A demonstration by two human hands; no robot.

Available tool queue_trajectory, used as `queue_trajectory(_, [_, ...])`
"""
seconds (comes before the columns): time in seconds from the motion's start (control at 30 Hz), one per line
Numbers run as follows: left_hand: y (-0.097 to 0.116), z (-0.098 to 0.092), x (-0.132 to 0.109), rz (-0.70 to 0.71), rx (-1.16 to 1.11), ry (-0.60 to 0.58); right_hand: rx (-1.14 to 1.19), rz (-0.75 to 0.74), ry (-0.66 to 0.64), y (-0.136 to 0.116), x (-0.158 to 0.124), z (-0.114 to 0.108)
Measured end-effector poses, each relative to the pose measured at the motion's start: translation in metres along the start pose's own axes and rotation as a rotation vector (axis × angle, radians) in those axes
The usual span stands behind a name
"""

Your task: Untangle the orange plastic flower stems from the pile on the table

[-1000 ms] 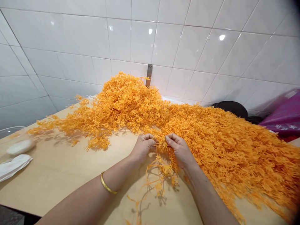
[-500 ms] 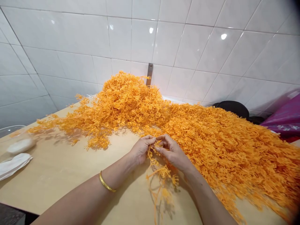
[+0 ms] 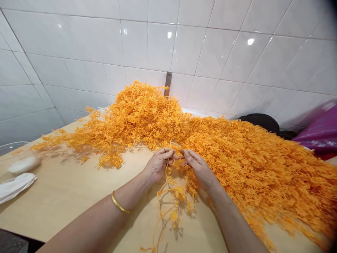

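Note:
My left hand [image 3: 158, 166] pinches the stem of an orange artificial flower sprig [image 3: 180, 194] between thumb and forefinger. A short end of the stem sticks up above those fingers. The sprig's branches and small blossoms hang down over the table toward me. Close by on the right, my right hand [image 3: 199, 169] has its thumb and forefinger pressed together, the tips just short of the left fingertips. Whatever lies in that right pinch is too small to make out. Both hands are in front of a tall heap of the same orange sprigs [image 3: 147, 116].
A wide spread of orange sprigs [image 3: 258, 168] covers the table's right side. On the left of the wooden table [image 3: 76, 196] lie a white folded cloth [image 3: 17, 187] and a pale oval object [image 3: 24, 164]. Behind are a tiled wall [image 3: 86, 38], a black round object [image 3: 262, 122] and a purple bag [image 3: 319, 128].
My right hand has drawn slightly away from the left, its fingers now pinched together. The hanging sprig has swung to the left, and its stem end now shows above my left fingers.

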State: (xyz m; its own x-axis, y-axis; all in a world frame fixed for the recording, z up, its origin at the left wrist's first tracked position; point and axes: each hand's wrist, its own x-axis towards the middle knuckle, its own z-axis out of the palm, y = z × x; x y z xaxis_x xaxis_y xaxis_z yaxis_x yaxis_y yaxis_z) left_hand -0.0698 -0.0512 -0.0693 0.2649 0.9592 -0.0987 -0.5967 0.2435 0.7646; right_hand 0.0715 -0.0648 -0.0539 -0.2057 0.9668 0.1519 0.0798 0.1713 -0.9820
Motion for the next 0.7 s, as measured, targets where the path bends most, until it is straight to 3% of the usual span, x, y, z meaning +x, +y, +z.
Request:
queue_trajectory(0.23, [-0.0012, 0.0037, -0.0053, 0.000, 0.059, -0.105, 0.144, 0.036, -0.079, 0.0041, -0.0003, 0.0041])
queue_trajectory(0.33, [-0.0015, 0.0050, -0.0053, -0.003, 0.071, -0.076, 0.184, 0.077, -0.024, 0.0032, -0.0019, 0.0044])
queue_trajectory(0.53, [-0.0046, 0.0006, -0.0003, 0.012, 0.069, 0.068, 0.184, 0.078, -0.091, 0.0000, -0.0042, 0.0035])
queue_trajectory(0.7, [-0.0058, 0.0002, -0.0008, 0.050, 0.106, 0.032, 0.073, 0.064, -0.118, 0.0023, -0.0050, 0.0056])
